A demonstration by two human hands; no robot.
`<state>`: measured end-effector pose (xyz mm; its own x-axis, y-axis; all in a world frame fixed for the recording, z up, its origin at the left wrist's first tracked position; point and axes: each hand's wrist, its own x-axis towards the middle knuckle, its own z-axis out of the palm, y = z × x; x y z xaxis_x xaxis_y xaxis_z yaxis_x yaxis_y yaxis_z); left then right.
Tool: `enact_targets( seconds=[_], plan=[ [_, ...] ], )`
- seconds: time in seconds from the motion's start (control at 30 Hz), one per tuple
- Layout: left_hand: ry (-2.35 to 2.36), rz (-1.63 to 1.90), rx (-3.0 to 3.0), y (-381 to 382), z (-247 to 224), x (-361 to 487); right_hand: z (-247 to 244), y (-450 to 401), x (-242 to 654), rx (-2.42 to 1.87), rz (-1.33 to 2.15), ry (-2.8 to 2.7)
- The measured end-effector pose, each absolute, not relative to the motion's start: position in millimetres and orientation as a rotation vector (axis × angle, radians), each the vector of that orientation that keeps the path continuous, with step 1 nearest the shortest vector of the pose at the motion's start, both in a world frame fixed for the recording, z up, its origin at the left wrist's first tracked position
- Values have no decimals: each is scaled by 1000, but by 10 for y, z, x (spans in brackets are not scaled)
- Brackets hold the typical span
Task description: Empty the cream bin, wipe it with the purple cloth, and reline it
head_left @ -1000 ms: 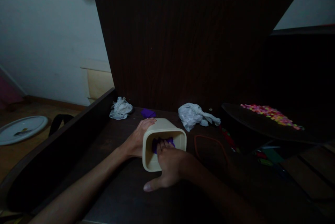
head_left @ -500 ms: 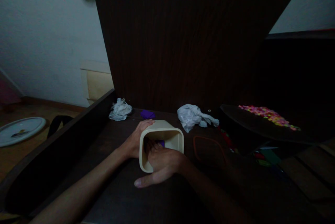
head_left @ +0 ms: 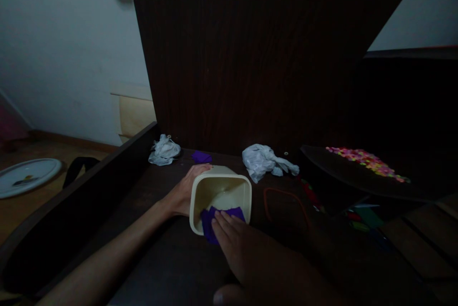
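A cream plastic container (head_left: pixel 246 201) lies on its side on the dark wooden surface, its mouth facing me. Around its left side wraps my left hand (head_left: pixel 186 190), closed on the wall, with the fingertips on top. At the lower rim, my right hand (head_left: pixel 238 244) presses a purple cloth (head_left: pixel 208 225) against the inner wall. The fingers of that hand are straight and together over the cloth; its thumb stands apart, below the rim. Part of the cloth hangs out over the rim.
Behind the container lie a second purple cloth (head_left: pixel 201 157), a white plastic bag (head_left: pixel 164 150) and another white bag (head_left: pixel 263 159). An orange-brown rim-like frame (head_left: pixel 286 191) is to the right. Small pink and yellow pieces (head_left: pixel 368 160) rest on a dark raised surface. A dark side board (head_left: pixel 118 163) borders the left.
My right hand has come from deep inside the container out toward its mouth, drawing the purple cloth to the lower rim. My left hand keeps its hold.
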<state>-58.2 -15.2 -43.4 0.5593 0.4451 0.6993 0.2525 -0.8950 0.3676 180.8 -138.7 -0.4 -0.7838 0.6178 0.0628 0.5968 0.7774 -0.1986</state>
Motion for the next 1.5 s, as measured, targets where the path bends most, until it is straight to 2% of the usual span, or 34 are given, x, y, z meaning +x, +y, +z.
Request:
enact_targets(
  seconds=[0.17, 0.27, 0.4, 0.63, 0.8, 1.03, 1.3, 1.5],
  plan=[
    [664, 1212, 2633, -145, -344, -624, 74, -1293, 1800, -1253, 1, -2772],
    [679, 1179, 2650, -155, -293, -652, 31, -1176, 1705, -1276, -33, -2723],
    [740, 1166, 2643, -170, -288, -659, 166, -1113, 1646, -1298, 48, -2701],
    [834, 1379, 2693, -238, -324, -548, 412, -1077, 1470, -1705, 339, -2640],
    [781, 1365, 2748, -246, -385, -454, 443, -1049, 1371, -1679, 426, -2505],
    [831, 1394, 2780, -160, -513, -510, 510, -1168, 1179, -1581, 444, -2634],
    [617, 1270, 2756, -130, -362, -597, 282, -1304, 1285, -1302, 388, -2749],
    [623, 1221, 2770, -165, -311, -549, 329, -1290, 1482, -1411, 450, -2727]
  ],
)
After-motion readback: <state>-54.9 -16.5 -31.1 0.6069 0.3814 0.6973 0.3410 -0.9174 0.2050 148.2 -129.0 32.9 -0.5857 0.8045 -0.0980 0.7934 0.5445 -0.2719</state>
